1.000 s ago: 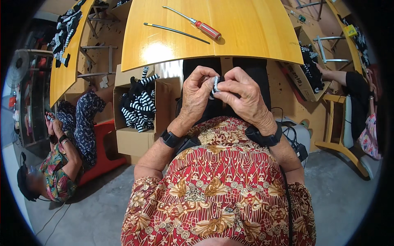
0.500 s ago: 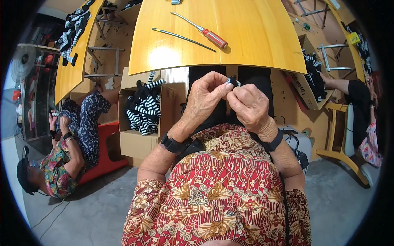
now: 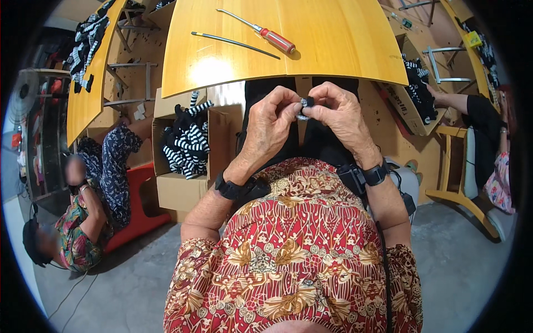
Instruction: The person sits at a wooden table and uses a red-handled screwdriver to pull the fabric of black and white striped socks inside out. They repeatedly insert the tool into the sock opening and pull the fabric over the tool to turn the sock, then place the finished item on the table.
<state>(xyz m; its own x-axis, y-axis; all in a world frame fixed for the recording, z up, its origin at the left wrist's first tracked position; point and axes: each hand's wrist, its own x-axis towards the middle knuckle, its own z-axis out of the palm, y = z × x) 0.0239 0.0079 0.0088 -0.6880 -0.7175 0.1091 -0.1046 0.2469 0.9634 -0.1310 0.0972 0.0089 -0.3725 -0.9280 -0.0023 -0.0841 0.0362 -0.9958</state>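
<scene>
Just beyond my lap, below the table's near edge, both hands meet at a small black-and-grey fabric piece (image 3: 306, 102). The thumb and fingers of my left hand (image 3: 271, 123) pinch one side of it. My right hand (image 3: 343, 117) grips the other side between thumb and forefinger. Fingertips cover much of the piece, so its full shape is hidden. On the yellow wooden table (image 3: 338, 44) ahead lie a screwdriver (image 3: 277, 41) with a red handle and a thin black rod (image 3: 236, 45), both out of my hands.
Left of my legs stands a cardboard box (image 3: 180, 191) filled with black-and-white striped knit pieces (image 3: 191, 141). Another cardboard box (image 3: 391, 102) is at the right. A co-worker (image 3: 83, 227) sits at the left on a red stool (image 3: 139, 205); a wooden chair (image 3: 444, 194) is at the right.
My right hand has turned and its curled fingers have loosened into a thumb-and-forefinger pinch. The fabric piece has shifted between my fingertips. The view has moved slightly.
</scene>
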